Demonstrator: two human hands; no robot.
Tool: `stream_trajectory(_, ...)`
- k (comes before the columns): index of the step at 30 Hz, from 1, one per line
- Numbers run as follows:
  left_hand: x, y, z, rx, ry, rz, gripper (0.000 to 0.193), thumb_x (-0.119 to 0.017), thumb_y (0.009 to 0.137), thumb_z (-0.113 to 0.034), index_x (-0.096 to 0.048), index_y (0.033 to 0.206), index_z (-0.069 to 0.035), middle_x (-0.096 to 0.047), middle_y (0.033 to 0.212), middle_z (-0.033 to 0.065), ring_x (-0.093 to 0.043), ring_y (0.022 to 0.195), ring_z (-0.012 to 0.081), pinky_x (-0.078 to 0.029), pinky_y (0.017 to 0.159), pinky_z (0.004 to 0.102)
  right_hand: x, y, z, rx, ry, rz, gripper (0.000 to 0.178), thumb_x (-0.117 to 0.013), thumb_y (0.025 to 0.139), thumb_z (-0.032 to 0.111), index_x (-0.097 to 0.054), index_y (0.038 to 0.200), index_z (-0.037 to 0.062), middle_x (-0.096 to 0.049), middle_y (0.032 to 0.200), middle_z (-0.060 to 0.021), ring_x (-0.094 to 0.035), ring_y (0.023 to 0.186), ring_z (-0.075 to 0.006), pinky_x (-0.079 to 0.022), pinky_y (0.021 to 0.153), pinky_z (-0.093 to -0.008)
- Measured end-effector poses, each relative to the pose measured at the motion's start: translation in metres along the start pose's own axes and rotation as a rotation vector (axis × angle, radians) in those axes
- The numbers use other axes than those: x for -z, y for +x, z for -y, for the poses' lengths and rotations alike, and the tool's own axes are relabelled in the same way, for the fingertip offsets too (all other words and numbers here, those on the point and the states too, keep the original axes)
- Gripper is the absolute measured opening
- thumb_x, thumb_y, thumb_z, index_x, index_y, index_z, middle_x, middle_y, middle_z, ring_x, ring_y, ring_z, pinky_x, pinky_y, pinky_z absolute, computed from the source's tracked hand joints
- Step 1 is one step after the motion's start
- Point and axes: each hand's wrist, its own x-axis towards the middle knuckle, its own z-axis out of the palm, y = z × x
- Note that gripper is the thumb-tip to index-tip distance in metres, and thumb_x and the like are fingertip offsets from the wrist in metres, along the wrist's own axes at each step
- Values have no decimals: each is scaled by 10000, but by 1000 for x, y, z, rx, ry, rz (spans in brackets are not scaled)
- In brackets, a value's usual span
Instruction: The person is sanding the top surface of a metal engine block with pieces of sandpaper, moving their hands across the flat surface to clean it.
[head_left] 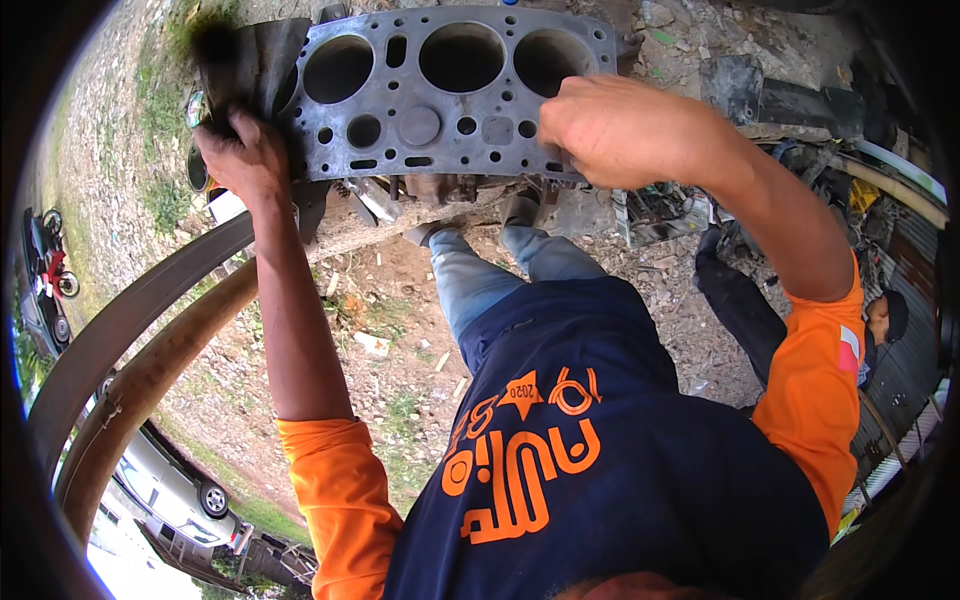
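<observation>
A grey engine block point(440, 95) with three large round bores lies face-up on a wooden beam point(370, 225) above bare ground. The left hand point(245, 150), fingers closed on a dark rag point(250, 65), presses the block's left edge, seemingly wiping. The right hand point(615, 125) rests curled on the right edge; what it grips cannot be told.

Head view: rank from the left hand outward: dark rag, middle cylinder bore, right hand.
1. dark rag: held by the left hand, at the engine block's left end.
2. middle cylinder bore: block centre.
3. right hand: block's right end.
</observation>
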Motion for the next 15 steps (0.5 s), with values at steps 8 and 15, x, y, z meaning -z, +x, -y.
stream_trajectory(8, -1, 0, 4, 4, 30, -11, 491, -636, 958, -384, -670, 1135, 73, -718, 1121, 345, -679, 1047, 527, -506, 962, 559, -14, -2, 3, 35, -21, -181, 133, -693, 781, -57, -762, 889, -21, -742, 890, -246, -739, 926, -441, -591, 807, -512)
stream_trajectory(15, -2, -1, 5, -6, 28, -17, 466, -632, 969, -372, -670, 1118, 68, -721, 1117, 341, -683, 1047, 525, -507, 959, 554, -39, -11, 6, 98, -45, -394, 87, -693, 817, -7, -748, 879, -33, -744, 897, -252, -767, 902, -418, -625, 787, -499)
